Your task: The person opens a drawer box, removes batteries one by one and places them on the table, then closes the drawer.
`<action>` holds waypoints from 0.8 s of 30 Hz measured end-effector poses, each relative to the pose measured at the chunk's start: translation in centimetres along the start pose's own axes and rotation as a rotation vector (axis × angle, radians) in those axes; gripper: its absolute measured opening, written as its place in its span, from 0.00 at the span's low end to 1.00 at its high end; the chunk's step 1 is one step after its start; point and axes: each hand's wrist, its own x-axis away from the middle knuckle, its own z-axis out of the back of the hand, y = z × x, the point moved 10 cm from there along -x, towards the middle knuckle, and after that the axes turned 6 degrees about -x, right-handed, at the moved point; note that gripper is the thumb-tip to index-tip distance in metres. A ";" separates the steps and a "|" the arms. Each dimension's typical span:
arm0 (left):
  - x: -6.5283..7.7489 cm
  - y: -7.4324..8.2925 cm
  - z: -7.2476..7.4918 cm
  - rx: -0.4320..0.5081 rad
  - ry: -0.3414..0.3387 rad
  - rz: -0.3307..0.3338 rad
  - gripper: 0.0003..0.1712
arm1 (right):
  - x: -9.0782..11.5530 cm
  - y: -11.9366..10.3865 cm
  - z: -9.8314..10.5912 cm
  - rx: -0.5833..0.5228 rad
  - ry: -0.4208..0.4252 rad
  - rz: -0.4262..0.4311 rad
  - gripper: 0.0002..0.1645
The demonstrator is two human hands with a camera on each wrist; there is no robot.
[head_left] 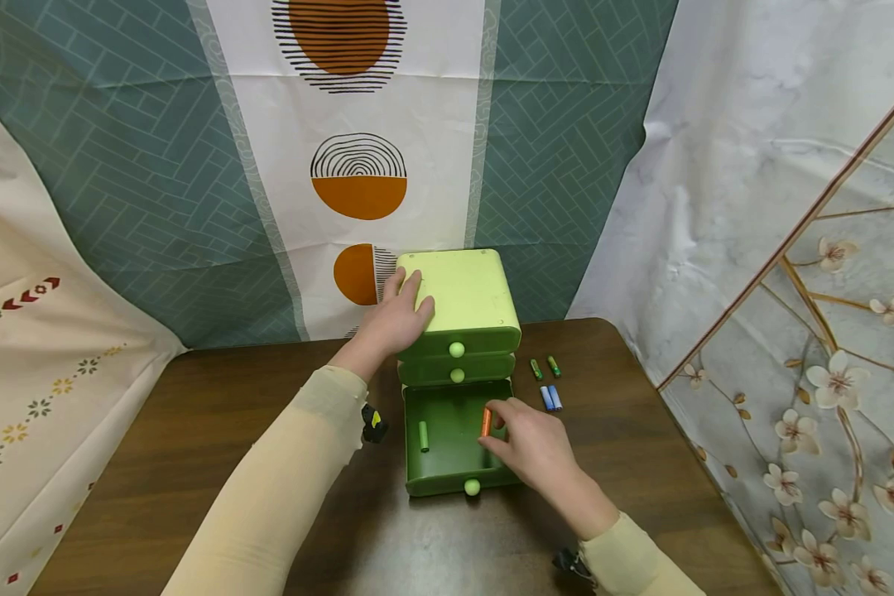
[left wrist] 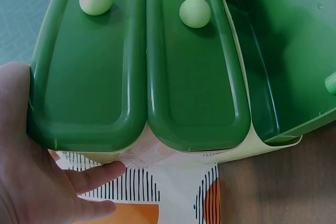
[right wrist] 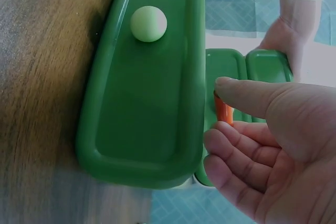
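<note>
A green drawer box [head_left: 462,290] with a pale green top stands on the table, its bottom drawer [head_left: 454,476] pulled out. My left hand [head_left: 398,319] rests on the box's upper left edge; in the left wrist view its fingers [left wrist: 86,182] lie along the side, beside the two closed drawers. Between thumb and fingertips, my right hand [head_left: 532,439] pinches an orange battery [head_left: 486,422] over the open drawer. The right wrist view shows this battery [right wrist: 223,109] held behind the drawer front [right wrist: 147,98]. Inside the drawer, toward its left side, lies a light green battery [head_left: 423,436].
Right of the box, two small green batteries [head_left: 555,367] lie on the brown table [head_left: 611,463], with two blue and white batteries [head_left: 550,398] nearer to me. Patterned cloth [head_left: 358,174] hangs behind the table, and more cloth stands along both sides.
</note>
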 end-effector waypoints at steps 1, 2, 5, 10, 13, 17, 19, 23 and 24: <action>0.0 0.0 0.0 -0.001 0.000 0.000 0.43 | 0.0 0.1 0.1 0.000 0.000 -0.003 0.28; 0.0 0.0 0.0 -0.002 0.000 0.001 0.43 | 0.1 0.1 0.2 -0.002 0.000 -0.006 0.28; -0.1 -0.1 -0.1 -0.006 0.000 0.004 0.43 | 0.2 0.3 0.5 -0.003 0.007 -0.016 0.28; -0.2 -0.2 -0.2 -0.006 0.000 0.004 0.43 | 0.5 0.8 1.0 -0.005 0.023 -0.032 0.27; -0.2 -0.2 -0.2 -0.006 0.000 0.004 0.43 | 0.8 1.2 1.3 -0.008 0.028 -0.050 0.27; -0.2 -0.2 -0.2 -0.008 -0.001 0.002 0.43 | 1.1 1.9 1.5 -0.020 0.024 -0.087 0.28; -0.2 -0.1 -0.2 -0.009 -0.001 0.000 0.43 | 1.2 2.2 1.7 -0.025 0.018 -0.103 0.28; 0.0 -0.1 0.0 -0.005 0.004 -0.004 0.43 | 1.5 2.7 2.1 -0.038 0.019 -0.120 0.28; 0.0 0.0 0.0 -0.003 0.005 -0.005 0.43 | 1.6 2.8 2.2 -0.041 0.021 -0.122 0.28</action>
